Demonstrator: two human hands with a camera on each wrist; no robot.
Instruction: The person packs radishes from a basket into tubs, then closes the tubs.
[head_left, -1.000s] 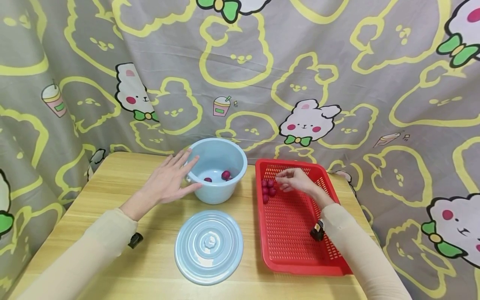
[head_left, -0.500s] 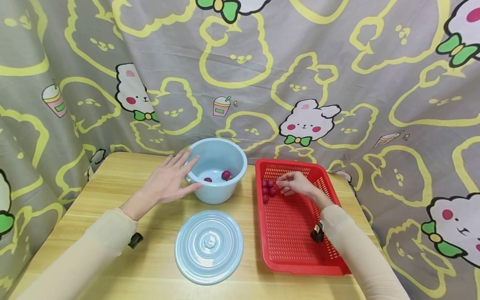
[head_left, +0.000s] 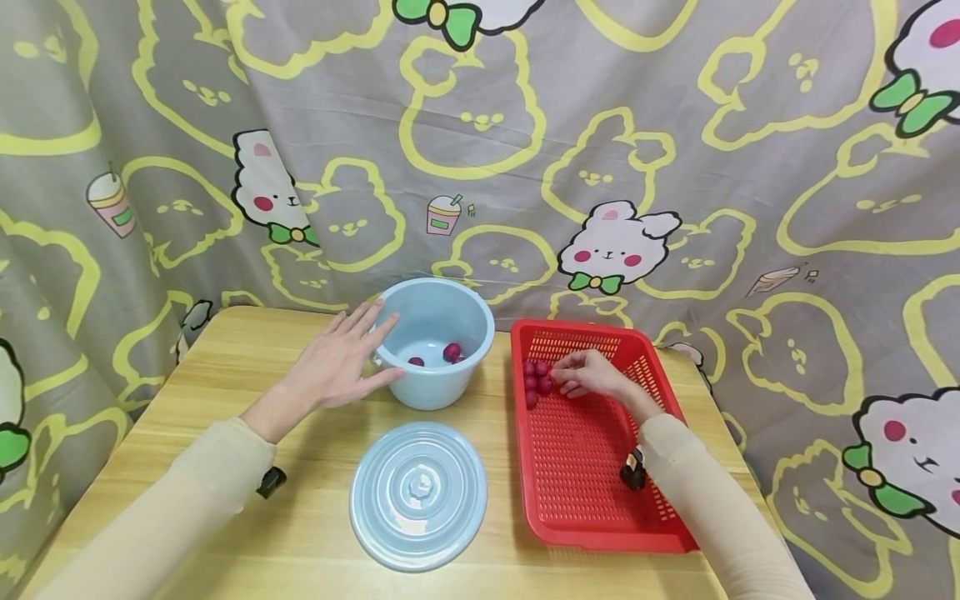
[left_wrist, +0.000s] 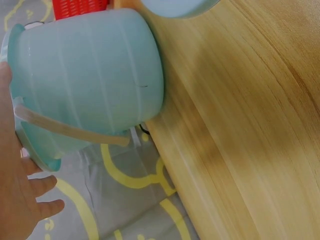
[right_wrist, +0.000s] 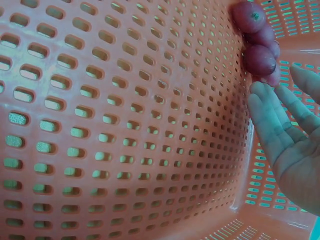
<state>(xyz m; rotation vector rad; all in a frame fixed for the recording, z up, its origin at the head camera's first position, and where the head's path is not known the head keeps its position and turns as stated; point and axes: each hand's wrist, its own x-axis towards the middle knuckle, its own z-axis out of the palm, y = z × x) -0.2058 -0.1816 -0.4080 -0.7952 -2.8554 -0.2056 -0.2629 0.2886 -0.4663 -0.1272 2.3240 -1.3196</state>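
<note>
A light blue bucket [head_left: 431,385] stands at the back of the table, with several dark red plums [head_left: 452,352] inside it. My left hand [head_left: 330,358] lies over the bucket's left rim, fingers spread and straight. In the left wrist view that hand [left_wrist: 17,195] is beside the rim, and the bucket's handle [left_wrist: 70,129] hangs down its side. More plums [head_left: 531,385] sit together against the left wall of a red basket [head_left: 528,492]. My right hand [head_left: 592,375] is inside the basket, its fingertips close beside those plums [right_wrist: 260,59]. The right wrist view shows nothing between its relaxed fingers [right_wrist: 272,120].
A round blue lid [head_left: 418,525] with a knob lies on the wooden table [head_left: 300,517] in front of the bucket. A patterned curtain [head_left: 495,208] hangs right behind the table. The basket's walls rise around my right hand.
My right hand has moved slightly left and down in the basket, nearer the plums. My left hand stays at the bucket's rim.
</note>
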